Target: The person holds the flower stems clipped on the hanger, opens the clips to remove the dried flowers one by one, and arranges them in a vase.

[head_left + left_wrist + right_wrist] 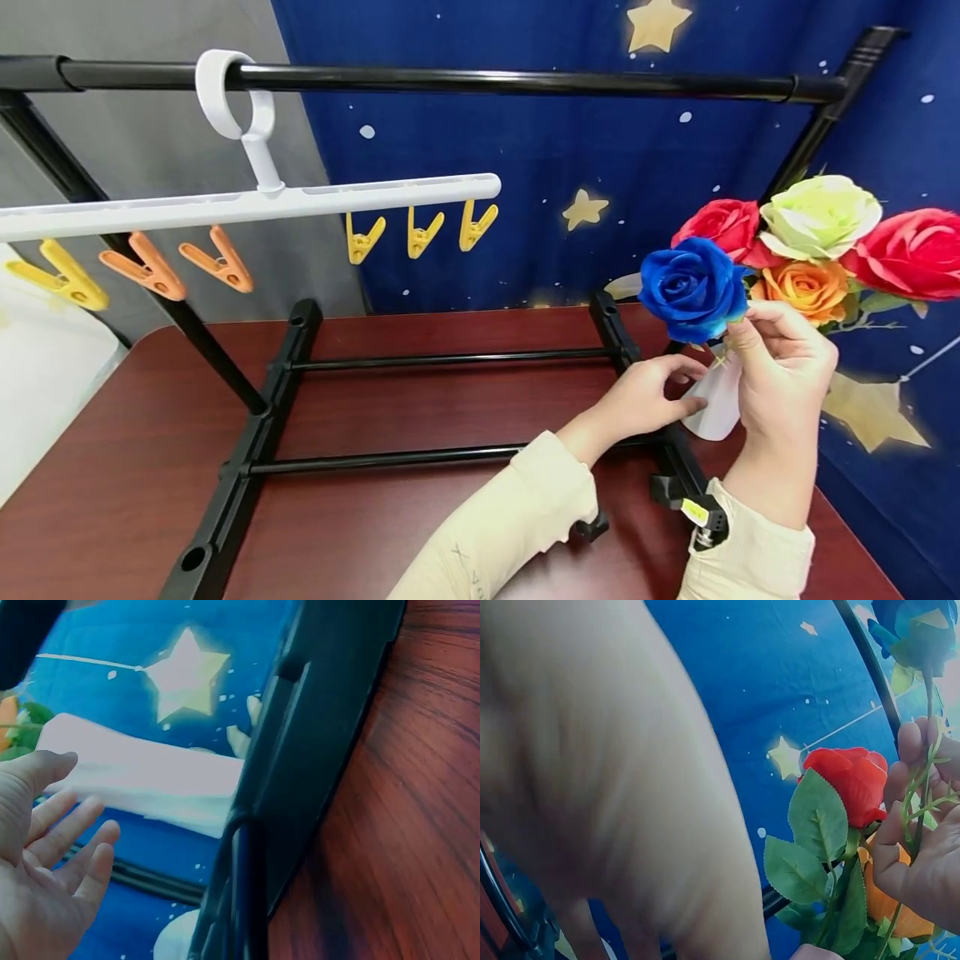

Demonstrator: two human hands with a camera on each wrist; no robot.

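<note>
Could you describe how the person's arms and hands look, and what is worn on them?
Both arms wear cream long sleeves of ribbed knit, ending at the wrists. The left sleeve has faint grey lettering. The left hand and right hand are bare: no gloves, rings or watch visible.

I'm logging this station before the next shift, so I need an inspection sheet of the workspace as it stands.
Surface: dark red wooden table, a black rack standing on it.
Job's things: blue rose held above the white vase; red, cream and orange roses in the vase.
Clutter: white clip hanger on the top bar, with yellow and orange pegs.
Hands: right hand pinches the blue rose's stem; left hand open beside the vase.
Cables: nothing seen.
Surroundings: blue star-print backdrop.
</note>
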